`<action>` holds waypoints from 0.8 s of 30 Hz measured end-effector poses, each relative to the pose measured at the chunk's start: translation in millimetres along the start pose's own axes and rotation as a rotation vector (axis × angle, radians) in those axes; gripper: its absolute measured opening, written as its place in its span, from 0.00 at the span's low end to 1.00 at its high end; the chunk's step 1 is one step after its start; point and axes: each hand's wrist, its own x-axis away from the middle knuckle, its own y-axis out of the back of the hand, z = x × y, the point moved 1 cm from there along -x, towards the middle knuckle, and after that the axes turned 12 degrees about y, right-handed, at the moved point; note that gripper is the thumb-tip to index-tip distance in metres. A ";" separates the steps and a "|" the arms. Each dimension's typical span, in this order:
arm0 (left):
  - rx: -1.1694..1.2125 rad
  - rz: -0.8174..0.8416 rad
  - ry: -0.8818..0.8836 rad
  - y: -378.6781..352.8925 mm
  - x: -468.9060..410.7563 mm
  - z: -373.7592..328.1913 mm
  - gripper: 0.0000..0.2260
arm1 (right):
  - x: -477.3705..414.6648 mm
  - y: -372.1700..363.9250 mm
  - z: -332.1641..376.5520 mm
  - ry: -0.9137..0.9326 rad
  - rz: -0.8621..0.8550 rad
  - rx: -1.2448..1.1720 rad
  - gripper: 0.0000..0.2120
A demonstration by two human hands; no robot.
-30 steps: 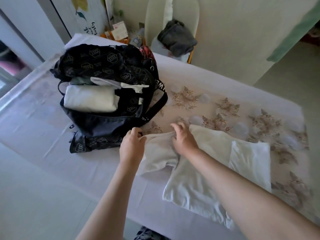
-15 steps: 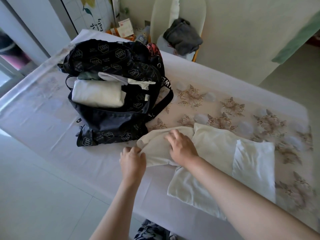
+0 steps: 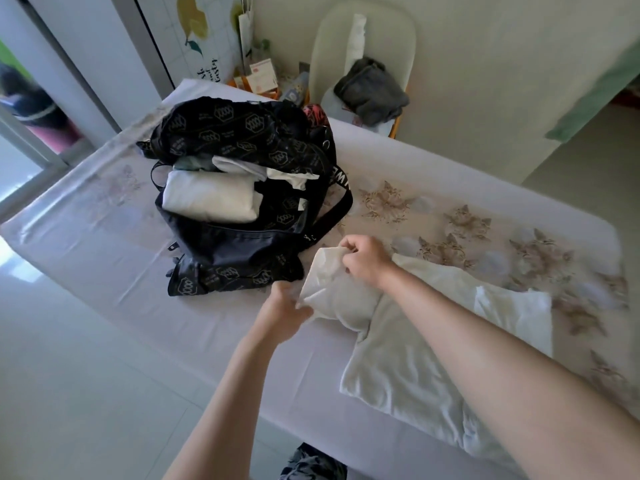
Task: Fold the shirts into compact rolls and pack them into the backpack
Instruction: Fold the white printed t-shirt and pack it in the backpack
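Observation:
A white shirt [image 3: 408,355] lies folded lengthwise on the table, right of centre. Its left end is turned over into a raised flap [image 3: 332,289]. My left hand [image 3: 287,306] pinches the flap's near corner. My right hand [image 3: 363,258] grips its far corner, fingers curled on the cloth. A black patterned backpack [image 3: 242,251] lies open just left of the hands. Inside it sit a white rolled shirt [image 3: 207,199] and other light rolled clothes [image 3: 249,169].
The table [image 3: 104,251] carries a pale cloth with a floral print at the right. A white chair [image 3: 360,57] with a grey garment [image 3: 372,91] stands behind it. Small boxes and bottles [image 3: 263,77] crowd the far corner. Tiled floor lies to the near left.
Both hands have lifted the shirt's left end and turned it over toward the right. The right hand went from pressing flat to gripping the cloth.

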 end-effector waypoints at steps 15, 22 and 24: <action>-0.464 0.484 -0.335 -132.5 71.7 -47.3 0.14 | 146.3 98.9 -139.8 -0.250 -0.031 0.628 0.18; -0.668 0.126 -0.526 -121.5 36.1 -16.6 0.09 | 122.6 64.1 -133.2 -0.153 0.058 0.931 0.18; -0.608 0.143 -0.513 -119.4 29.3 -16.8 0.06 | 102.4 60.6 -124.8 -0.128 -0.021 0.948 0.15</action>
